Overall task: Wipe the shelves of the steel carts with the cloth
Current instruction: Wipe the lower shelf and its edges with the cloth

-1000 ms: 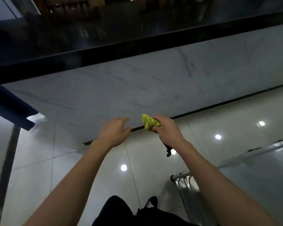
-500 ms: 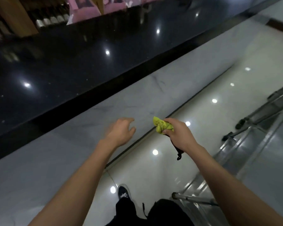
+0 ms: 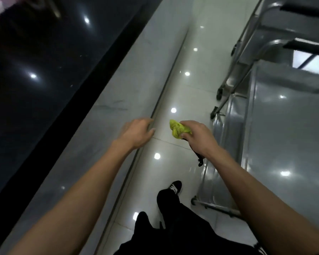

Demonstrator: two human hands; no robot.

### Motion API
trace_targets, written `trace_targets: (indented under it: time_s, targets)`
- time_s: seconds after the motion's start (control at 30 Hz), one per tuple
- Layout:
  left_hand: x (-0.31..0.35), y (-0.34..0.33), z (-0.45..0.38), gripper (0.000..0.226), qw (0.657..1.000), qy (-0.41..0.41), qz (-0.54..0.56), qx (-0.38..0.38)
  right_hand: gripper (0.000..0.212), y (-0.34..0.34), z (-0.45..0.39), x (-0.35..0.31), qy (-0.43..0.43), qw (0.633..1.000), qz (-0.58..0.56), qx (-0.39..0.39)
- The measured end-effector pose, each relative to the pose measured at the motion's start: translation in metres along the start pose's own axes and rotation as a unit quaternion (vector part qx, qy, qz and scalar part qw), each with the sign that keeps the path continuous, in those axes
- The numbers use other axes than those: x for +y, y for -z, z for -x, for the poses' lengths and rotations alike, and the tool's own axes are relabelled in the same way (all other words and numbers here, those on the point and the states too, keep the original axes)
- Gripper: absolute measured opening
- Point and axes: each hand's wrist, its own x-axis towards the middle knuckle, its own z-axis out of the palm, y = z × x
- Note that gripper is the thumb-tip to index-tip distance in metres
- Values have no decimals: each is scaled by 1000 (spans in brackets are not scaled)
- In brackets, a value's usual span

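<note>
Cloth (image 3: 177,130) bunched in right hand (image 3: 197,137)

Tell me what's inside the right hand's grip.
A bunched yellow-green cloth sticks out of the right hand; something thin and black dangles below. The fingers cover the rest.

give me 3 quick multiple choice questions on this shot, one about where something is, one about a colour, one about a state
1. Where does the nearest steel cart stand relative to the person?
A. on their right
B. on their left
C. behind the black counter

2. What colour is the cloth?
A. white
B. yellow-green
C. red

3. What is the left hand doing?
A. gripping the cloth
B. holding nothing
C. pressing on a cart shelf

Answers:
1. A, it fills the right side beyond the right arm.
2. B, a yellow-green bunch sticks out of the right hand.
3. B, its fingers hang loosely over the floor.
</note>
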Motion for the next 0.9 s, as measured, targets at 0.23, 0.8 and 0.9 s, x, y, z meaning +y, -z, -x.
trace_targets:
  time_s: [0.23,0.8,0.9]
  targets:
    - [58,7,-113,51,994,-84,-60,-43,39,38,-55,65,-83,996,-14,39]
    - [186,4,-345,50,924,-328,-128,-149,42,92,-115,136,-323,921,-100,195]
    - [210,1,-370,47,902,-375,-136,-164,41,90,-114,141,-350,902,-110,228]
